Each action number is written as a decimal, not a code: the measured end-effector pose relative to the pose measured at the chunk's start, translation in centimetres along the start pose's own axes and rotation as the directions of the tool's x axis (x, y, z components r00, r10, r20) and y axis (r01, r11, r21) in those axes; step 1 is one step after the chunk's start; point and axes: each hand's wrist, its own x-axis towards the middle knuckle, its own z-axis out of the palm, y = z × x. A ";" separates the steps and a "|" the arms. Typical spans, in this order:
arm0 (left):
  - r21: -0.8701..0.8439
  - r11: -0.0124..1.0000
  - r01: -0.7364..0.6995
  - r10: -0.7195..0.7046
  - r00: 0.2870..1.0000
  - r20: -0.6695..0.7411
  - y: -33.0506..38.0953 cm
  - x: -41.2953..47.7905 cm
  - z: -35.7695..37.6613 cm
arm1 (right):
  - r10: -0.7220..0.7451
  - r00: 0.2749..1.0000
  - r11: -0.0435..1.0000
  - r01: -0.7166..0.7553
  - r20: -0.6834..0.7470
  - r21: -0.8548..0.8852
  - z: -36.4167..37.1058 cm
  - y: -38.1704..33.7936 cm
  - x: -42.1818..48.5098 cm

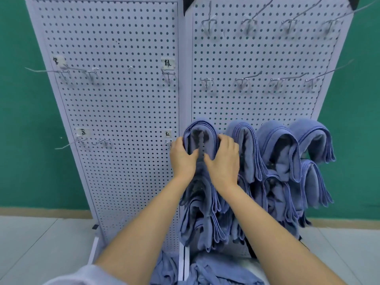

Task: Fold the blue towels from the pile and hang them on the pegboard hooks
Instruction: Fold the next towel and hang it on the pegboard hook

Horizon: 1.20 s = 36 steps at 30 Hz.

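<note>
Towels in blue crowd the lower part of the right pegboard panel (257,58), and the person is busy with the leftmost one of the upper hanging row. That folded towel (200,128) hangs in a rounded loop close to the panel's left edge, its open end facing out into the room. The left hand (182,156) grips its left side, fingers (177,143) curled round the outer edge and thumb laid on the front. The right hand (223,159) holds the right side in the same way, fingers (226,139) wrapped over the fold and thumb pointing inward. Both sets of fingers are clamped on the cloth. The two thumbs lie near each other but apart.

Just beside it to the right, three more hung towels (277,149) sit in the same row, and lower towels (205,214) dangle beneath them in thick bundles. At the foot of the board lies the pile (216,270), loose and crumpled, below the person's forearms.

Higher up on the right panel, wire hooks (242,80) jut out in two rows. The left pegboard panel (115,112) carries a few more, along with small white labels (168,63) bearing handwritten characters. Behind stands a green wall (16,120), and below it is a pale tiled floor (41,233). A light sleeve (86,274) shows at the lower left.
</note>
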 end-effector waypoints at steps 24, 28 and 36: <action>0.155 0.979 0.134 -0.158 0.976 0.152 1.6 -7.7 -4.5 | 0.022 0.919 1.000 -0.028 0.394 0.010 -7.3 2.4 -4.8; 0.174 0.974 0.148 -0.177 0.970 0.169 2.0 -12.7 -5.5 | -0.003 0.880 0.999 0.024 0.475 -0.038 -10.9 3.5 -8.6; 0.219 0.949 0.229 -0.293 0.894 0.338 -2.2 -24.8 -3.1 | 0.104 0.782 0.993 -0.118 0.614 -0.018 -13.3 10.3 -19.1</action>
